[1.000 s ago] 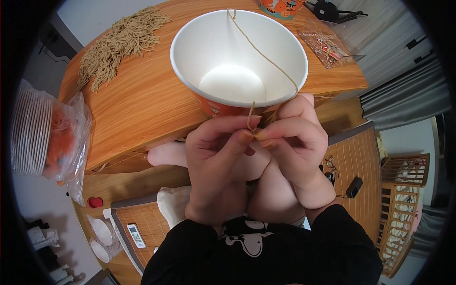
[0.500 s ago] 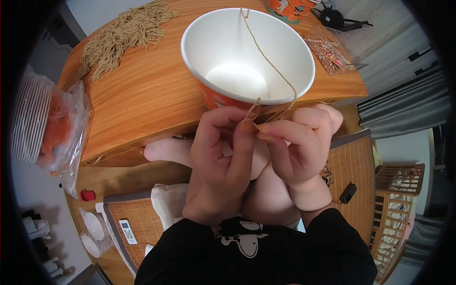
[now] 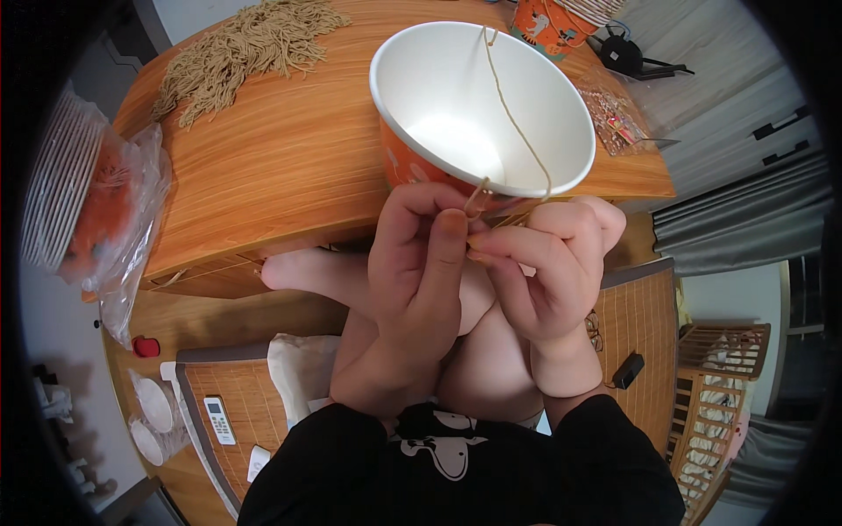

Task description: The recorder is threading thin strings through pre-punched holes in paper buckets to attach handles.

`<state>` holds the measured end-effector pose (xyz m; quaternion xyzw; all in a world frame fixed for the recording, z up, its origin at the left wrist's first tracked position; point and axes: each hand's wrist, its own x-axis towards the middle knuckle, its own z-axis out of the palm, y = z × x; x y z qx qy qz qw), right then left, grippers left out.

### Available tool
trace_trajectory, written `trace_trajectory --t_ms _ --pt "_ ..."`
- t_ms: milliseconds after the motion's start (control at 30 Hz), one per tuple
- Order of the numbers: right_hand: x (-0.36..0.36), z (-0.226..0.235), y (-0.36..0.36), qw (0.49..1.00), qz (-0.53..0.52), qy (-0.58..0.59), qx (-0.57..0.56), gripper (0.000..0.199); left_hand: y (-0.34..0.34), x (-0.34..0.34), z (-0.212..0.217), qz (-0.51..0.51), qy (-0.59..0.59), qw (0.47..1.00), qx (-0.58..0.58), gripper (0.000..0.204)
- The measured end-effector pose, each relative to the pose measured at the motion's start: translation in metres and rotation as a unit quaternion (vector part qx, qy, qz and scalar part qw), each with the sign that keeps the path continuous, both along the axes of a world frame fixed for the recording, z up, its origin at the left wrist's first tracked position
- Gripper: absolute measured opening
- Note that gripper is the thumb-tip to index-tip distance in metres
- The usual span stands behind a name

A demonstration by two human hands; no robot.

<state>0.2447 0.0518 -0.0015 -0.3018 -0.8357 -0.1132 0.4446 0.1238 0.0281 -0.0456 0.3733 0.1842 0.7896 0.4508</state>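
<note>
A big paper bucket [image 3: 410, 92], white inside and orange outside, stands at the table's near edge with its mouth tilted toward me. A thin tan cord [image 3: 513, 118] runs from the far rim across the opening and over the near rim. Just below that rim, a small loop of the cord shows by my fingertips. My left hand [image 3: 414, 276] is closed in a pinch on the cord, thumb upward, against the bucket's near side. Close beside it, my right hand [image 3: 554, 272] pinches the cord too, thumb and forefinger together. The cord's end is hidden by the fingers.
A pile of cut tan cords [image 3: 250, 57] lies on the wooden table [image 3: 289, 149]. Stacked buckets in plastic [image 3: 96, 193] stand at the left. Farther right are a decorated orange bucket [image 3: 545, 31], a bag of small parts [image 3: 618, 118] and a black tool [image 3: 627, 57].
The bucket and table appear shifted slightly as the view moves. My fingertips are still together at the near rim, and the cord loop there looks smaller.
</note>
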Motion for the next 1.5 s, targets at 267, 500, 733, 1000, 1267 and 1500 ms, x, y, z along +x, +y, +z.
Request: trace_trajectory --t_ms 267,500,733,1000,1267,1500 --pt "0.001 0.0 0.008 0.996 0.053 0.047 -0.063 0.019 -0.002 -0.008 0.003 -0.117 -0.088 0.989 -0.027 0.016" --pt "-0.001 0.003 0.006 0.998 0.024 0.051 -0.032 0.019 0.004 -0.012 0.0 -0.034 -0.026 0.999 -0.026 0.012" --pt "-0.003 0.029 0.02 1.0 0.015 -0.013 0.018 0.014 0.008 -0.015 0.001 0.202 0.187 0.961 -0.013 0.013" --pt "-0.013 0.052 0.033 0.992 0.078 -0.095 -0.006 0.016 0.006 -0.015 0.007 0.266 0.264 0.927 -0.006 0.014" --pt "-0.01 0.026 0.021 0.992 0.096 0.055 -0.053 0.021 0.008 -0.016 0.002 0.139 0.13 0.981 -0.03 0.015" --pt "-0.012 0.031 0.016 0.994 0.079 -0.02 -0.069 0.017 0.005 -0.014 0.006 0.132 0.064 0.988 -0.045 0.014"
